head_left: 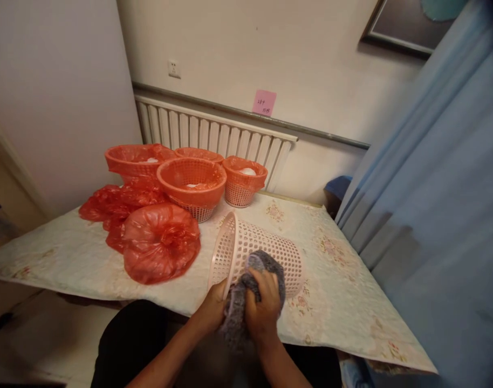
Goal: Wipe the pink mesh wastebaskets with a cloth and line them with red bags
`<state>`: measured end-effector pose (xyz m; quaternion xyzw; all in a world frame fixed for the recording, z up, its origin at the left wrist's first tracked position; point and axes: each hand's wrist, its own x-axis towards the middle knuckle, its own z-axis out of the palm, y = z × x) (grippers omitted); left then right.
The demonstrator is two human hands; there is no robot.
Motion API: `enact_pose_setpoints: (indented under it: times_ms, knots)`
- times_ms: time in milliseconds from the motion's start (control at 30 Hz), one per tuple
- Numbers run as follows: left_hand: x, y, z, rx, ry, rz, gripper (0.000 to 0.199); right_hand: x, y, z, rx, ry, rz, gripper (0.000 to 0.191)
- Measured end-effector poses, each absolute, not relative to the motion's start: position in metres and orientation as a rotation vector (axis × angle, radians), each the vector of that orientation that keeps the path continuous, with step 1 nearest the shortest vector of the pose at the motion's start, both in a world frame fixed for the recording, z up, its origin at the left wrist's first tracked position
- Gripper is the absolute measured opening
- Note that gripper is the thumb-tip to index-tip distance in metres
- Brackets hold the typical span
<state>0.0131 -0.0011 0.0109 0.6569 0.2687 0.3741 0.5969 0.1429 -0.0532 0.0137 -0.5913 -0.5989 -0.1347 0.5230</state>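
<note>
A pale pink perforated wastebasket [266, 237] lies on its side at the table's front edge, its mouth facing left. My left hand [212, 312] is closed on the lower part of its rim. In my right hand [263, 304] is a bunched grey cloth [274, 264], pressed against the basket's near side. Part of the cloth hangs down between my hands. The left fingertips are hidden behind the rim and cloth.
Several wastebaskets [192, 180] lined with red bags stand at the back left. A tied, puffed red plastic bag [161, 242] and crumpled red bags [121, 202] lie before them. Behind is a radiator [214, 134]; a blue curtain [424, 161] hangs right of the table [343, 302].
</note>
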Motion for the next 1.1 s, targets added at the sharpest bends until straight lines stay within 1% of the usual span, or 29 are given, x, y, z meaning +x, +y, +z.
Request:
enact_pose_setpoints:
  times_ms: [167,367,500,733,800,900,1000,1100]
  knots:
    - [0.008,-0.003,-0.007,1.568,0.689,0.805,0.032,0.121,-0.037,0.048,-1.330,-1.556,-0.297,0.042]
    - [-0.001,0.000,-0.030,1.702,0.684,0.833,0.035,0.148,-0.009,0.077,-1.404,-1.582,-0.312,0.039]
    - [-0.008,-0.001,-0.032,1.719,0.694,0.767,0.039,0.183,-0.004,0.072,-1.507,-1.493,-0.345,0.038]
    - [-0.017,-0.001,-0.043,1.707,0.674,0.716,0.037,0.262,-0.031,0.031,-1.682,-1.284,-0.498,0.035]
    - [-0.015,-0.003,-0.038,1.679,0.670,0.709,0.038,0.268,-0.042,0.022,-1.703,-1.247,-0.542,0.035]
    - [-0.008,-0.007,-0.014,1.635,0.683,0.720,0.039,0.259,-0.054,0.013,-1.692,-1.212,-0.567,0.034]
    - [0.001,-0.006,0.013,1.545,0.744,0.802,0.042,0.241,-0.060,0.010,-1.659,-1.180,-0.550,0.033]
    - [0.007,-0.001,0.028,1.534,0.777,0.829,0.041,0.218,-0.063,0.010,-1.623,-1.206,-0.496,0.033]
